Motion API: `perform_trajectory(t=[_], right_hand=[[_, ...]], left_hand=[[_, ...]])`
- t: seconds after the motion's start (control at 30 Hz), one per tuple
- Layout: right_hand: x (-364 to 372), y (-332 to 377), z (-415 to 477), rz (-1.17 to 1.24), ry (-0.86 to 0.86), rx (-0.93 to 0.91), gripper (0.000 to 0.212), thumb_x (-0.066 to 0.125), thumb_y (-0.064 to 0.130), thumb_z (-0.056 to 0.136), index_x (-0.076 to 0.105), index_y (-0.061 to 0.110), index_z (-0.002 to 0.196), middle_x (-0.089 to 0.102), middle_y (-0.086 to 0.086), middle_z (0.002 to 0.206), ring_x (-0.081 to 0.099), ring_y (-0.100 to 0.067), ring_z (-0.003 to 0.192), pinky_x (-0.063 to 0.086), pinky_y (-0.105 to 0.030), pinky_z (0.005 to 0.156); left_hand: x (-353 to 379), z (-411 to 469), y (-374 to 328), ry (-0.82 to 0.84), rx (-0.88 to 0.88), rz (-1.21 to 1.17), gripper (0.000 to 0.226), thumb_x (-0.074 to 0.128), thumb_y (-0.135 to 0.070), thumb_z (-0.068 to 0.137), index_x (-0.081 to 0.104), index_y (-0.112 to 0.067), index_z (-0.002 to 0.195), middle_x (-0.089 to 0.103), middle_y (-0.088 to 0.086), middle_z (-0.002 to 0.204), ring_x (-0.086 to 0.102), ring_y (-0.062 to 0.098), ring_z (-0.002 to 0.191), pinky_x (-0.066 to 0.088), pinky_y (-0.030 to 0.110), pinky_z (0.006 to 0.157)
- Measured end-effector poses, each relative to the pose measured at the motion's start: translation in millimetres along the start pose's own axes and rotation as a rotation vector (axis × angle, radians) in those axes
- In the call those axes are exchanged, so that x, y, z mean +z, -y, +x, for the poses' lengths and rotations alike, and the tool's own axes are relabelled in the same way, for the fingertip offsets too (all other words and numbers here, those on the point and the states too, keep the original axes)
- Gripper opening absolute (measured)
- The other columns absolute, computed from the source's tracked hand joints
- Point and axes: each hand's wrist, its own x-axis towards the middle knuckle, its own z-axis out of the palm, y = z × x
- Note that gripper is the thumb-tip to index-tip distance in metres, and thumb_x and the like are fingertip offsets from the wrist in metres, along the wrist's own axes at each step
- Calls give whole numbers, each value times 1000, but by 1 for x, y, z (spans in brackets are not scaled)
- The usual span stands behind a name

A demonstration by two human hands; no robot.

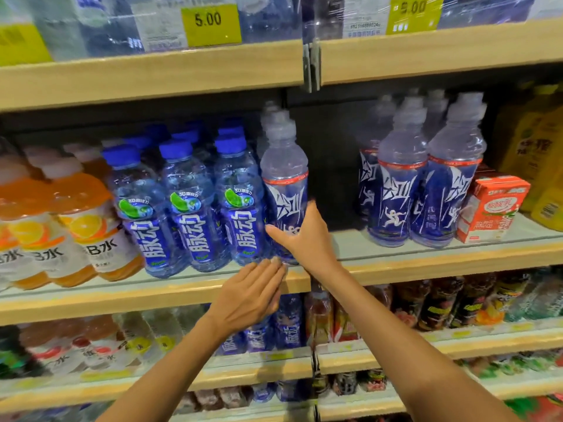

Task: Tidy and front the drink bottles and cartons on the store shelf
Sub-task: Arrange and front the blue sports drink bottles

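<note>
A tall clear bottle with a grey cap and a blue-and-white label stands upright at the front of the middle shelf. My right hand wraps around its lower half and grips it. My left hand hovers flat just below, fingers together, fingertips at the shelf edge near the bottle's base, holding nothing. To the left stand three blue-capped bottles with blue labels. To the right is a gap, then more grey-capped bottles of the same kind.
Orange drink bottles fill the far left. A red-and-white carton and yellow bottles sit at the right. The upper shelf carries wrapped water packs with 5.00 price tags. Lower shelves hold assorted bottles.
</note>
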Motion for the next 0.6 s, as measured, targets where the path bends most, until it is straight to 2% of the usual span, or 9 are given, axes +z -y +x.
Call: perform_trajectory(t=[0.1,0.17,0.37,0.43,0.5,0.6], right_hand=[[1,1,2,-2,-17,4,53,82,20,73,46,9,110,59,0,108,59,-14,96,45,-5,72],[-2,1,2,-13,-30,-10,52,81,19,73,45,10,109,56,3,102,56,-8,90,41,1,66],[-27,1,-4,-47,-68,-30,49,81,22,73,42,19,103,53,20,90,53,17,74,38,4,61],[-39,3,-7,-67,-61,-32,49,81,24,73,42,20,103,52,23,89,53,15,76,39,3,61],[-50,5,-11,-76,-46,-29,47,80,25,73,44,21,103,55,22,89,55,11,78,40,2,61],[-62,9,-20,-31,-19,-16,47,79,26,73,49,18,107,62,14,94,60,6,82,44,-3,62]], left_hand=[[-2,2,2,-26,10,-2,42,36,-22,99,72,-4,110,70,13,112,70,25,98,55,35,85],[-4,3,1,-30,-2,-6,40,38,-22,99,72,-4,109,71,13,111,70,25,97,56,35,83],[-14,9,-2,17,-79,-81,34,50,-22,90,71,0,105,71,14,107,69,27,94,57,35,83],[-21,15,-3,76,-105,-123,33,50,-22,89,70,0,104,69,13,104,67,27,91,56,36,79],[-28,24,-3,156,-147,-212,28,52,-20,89,67,0,102,67,12,100,65,27,84,55,36,69],[-44,44,-7,209,-405,-374,19,57,-21,92,62,-7,104,63,6,98,61,23,80,47,31,62]])
